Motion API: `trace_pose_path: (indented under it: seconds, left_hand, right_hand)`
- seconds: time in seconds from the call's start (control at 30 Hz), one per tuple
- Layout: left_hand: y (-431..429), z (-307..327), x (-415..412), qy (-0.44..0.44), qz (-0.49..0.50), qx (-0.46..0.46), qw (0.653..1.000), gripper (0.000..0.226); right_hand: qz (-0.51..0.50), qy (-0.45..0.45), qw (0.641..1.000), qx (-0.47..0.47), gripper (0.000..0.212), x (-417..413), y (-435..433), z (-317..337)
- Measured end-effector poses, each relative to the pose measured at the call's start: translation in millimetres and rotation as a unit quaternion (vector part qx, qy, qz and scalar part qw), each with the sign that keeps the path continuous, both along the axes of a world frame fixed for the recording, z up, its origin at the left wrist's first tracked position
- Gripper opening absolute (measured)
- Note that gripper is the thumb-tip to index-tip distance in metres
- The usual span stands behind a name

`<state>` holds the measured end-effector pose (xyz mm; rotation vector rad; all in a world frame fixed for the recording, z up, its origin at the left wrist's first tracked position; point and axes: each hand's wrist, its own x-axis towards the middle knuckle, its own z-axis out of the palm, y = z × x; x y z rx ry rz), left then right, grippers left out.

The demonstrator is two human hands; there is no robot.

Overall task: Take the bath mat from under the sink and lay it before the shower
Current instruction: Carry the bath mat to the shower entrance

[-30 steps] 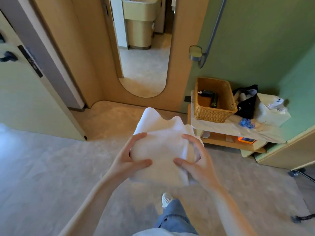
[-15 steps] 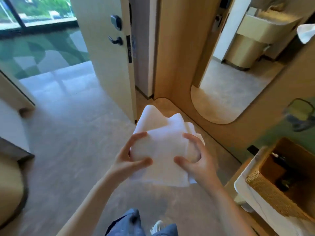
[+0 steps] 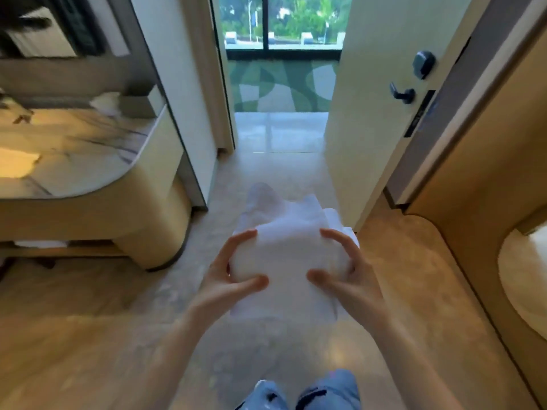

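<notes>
A folded white bath mat is held in front of me above the floor, its far corners drooping forward. My left hand grips its left side, thumb on top and fingers curled around the fold. My right hand grips the right side the same way. The sink vanity with a marble top stands at the left, with an open shelf under it. No shower is in view.
An open doorway lies straight ahead, with a glossy floor and a window beyond. The open door with a dark handle stands at the right. A curved wooden wall with a mirror runs along the right. My knees in jeans show at the bottom.
The view has swung left: the basket shelf and mirror slid out to the right, and the doorway and sink vanity came in. Both hands keep the same hold on the mat.
</notes>
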<state>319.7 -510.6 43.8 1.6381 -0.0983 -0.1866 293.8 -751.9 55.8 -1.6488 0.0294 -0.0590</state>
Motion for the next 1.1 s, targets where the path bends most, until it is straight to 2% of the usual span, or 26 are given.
trace_pose_path:
  seconds: [0.13,0.2,0.27,0.33,0.5,0.7,0.9,1.1]
  left_hand:
    - [44,10,-16,-0.015,0.090,-0.007,0.996,0.075]
    - [68,13,-42,-0.016,0.171,-0.019,0.985,0.078]
    - [73,15,-51,-0.012,0.177,-0.020,0.984,0.080]
    - [77,18,-76,-0.029,0.229,0.004,0.973,0.078]
    - [49,10,-160,-0.033,0.387,0.031,0.921,0.074]
    - [-28,-4,-261,-0.009,0.534,-0.001,0.846,0.075]
    - [-92,-3,-344,0.019,0.626,-0.001,0.780,0.076]
    - [-124,-5,-415,0.033,0.686,0.016,0.727,0.077]
  right_hand:
    - [0.094,-0.012,0.995,-0.019,0.065,31,44,1]
    - [0.173,-0.029,0.984,-0.033,0.068,42,72,5]
    - [0.187,-0.031,0.981,-0.038,0.069,49,79,5]
    - [0.248,-0.038,0.968,-0.027,0.068,48,94,5]
    - [0.408,-0.046,0.911,-0.022,0.068,33,113,-2]
    - [0.541,-0.039,0.839,-0.036,0.072,-22,98,-20]
    - [0.634,-0.016,0.772,-0.050,0.071,-87,84,-25]
    - [0.690,-0.025,0.721,-0.055,0.071,-150,90,-25]
